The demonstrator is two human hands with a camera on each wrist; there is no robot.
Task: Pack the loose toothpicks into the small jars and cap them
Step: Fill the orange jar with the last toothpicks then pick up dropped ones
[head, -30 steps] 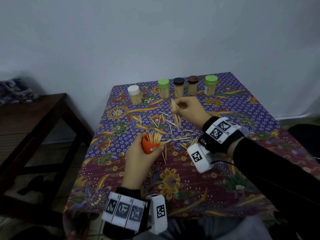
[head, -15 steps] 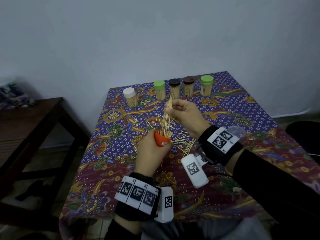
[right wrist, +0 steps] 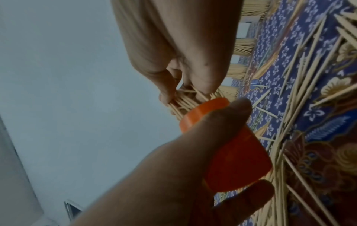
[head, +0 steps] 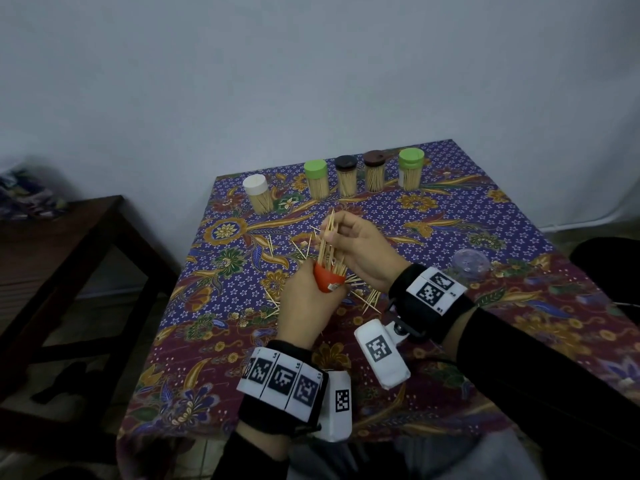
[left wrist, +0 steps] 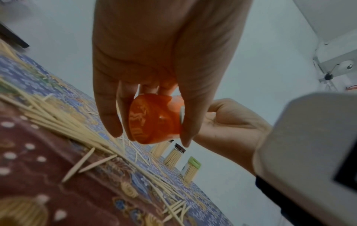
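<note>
Filling step: left hand (head: 304,306) grips the orange jar (head: 327,278) above the table (head: 485,216), right hand (head: 360,247) pinches a toothpick bundle (head: 325,242), tips apparently inside the mouth. Next: release, gather the loose toothpicks (left wrist: 58,119), then cap.

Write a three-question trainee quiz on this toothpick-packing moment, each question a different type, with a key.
1. True or false: the left hand grips the orange jar.
2. How many capped jars stand along the table's far edge?
3. The right hand pinches: A) a lid B) a bundle of toothpicks C) nothing

Key: 1 true; 2 five, from the white-capped jar to the green-capped jar; 3 B.
</note>
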